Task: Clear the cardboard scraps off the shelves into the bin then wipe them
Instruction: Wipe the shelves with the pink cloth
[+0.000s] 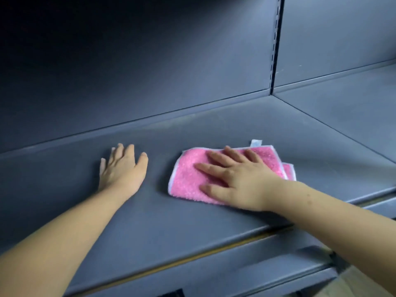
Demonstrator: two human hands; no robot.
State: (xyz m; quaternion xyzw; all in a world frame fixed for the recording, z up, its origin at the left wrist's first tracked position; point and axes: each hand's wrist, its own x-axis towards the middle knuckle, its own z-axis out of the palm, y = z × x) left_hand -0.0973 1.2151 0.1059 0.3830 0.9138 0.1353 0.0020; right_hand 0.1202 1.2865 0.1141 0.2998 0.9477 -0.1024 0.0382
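Head view — surface: a grey-blue metal shelf [150, 211], matte and dimly lit, with a pink cloth [188, 179] lying flat on it.
Room: the back panel [150, 71] rises behind the cloth, darkest up and to its left; a slotted upright [275, 46] stands beyond the cloth, to its right.
Edges: the shelf's front lip runs on the near side of the cloth, with a yellowish strip under it; right of the cloth a seam meets the neighbouring shelf [342, 108].
Open room: bare shelf lies left of the cloth and behind it up to the back panel.
Cloth: folded, white-edged, with a pale tag [256, 143] at its far edge.
Right hand [235, 179]: flat on the cloth, fingers straight and spread, pressing down — not curled round it.
Left hand [122, 170]: left of the cloth and apart from it, palm down on the shelf, fingers straight, holding nothing.
Count: one cloth, two hands, one upright, two shelves side by side, one lower shelf [257, 273] below the lip.
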